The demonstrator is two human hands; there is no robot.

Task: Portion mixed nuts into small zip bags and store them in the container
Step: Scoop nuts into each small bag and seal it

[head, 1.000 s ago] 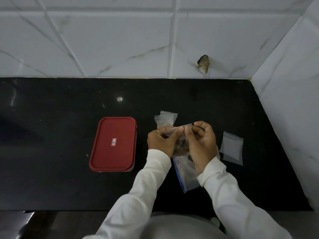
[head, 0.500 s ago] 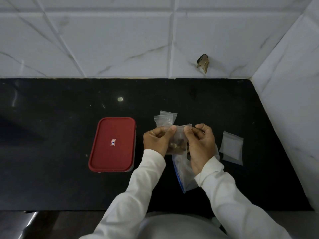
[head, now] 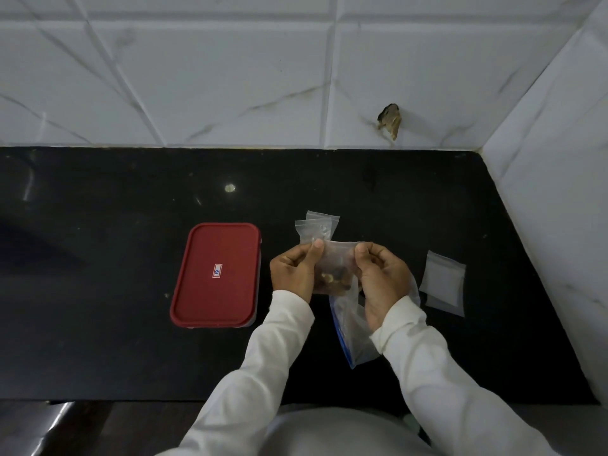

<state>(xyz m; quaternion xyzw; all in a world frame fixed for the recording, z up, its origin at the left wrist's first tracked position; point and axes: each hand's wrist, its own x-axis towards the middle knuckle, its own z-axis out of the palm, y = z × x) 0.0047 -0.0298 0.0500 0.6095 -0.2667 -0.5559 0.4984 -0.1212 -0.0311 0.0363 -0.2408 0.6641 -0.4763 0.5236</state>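
The large clear zip bag with a blue seal [head: 353, 327] lay partly hidden under the right hand [head: 383, 279]. The white label [head: 217, 270] on the red rectangular lid [head: 210, 301] was unreadably small.

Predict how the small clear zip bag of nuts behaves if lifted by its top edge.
Probably floppy: the small clear plastic zip bag is thin film, spread only where the left hand and right hand pinch its top corners. Likely bottom-heavy, since the brown nuts bunch at its base.
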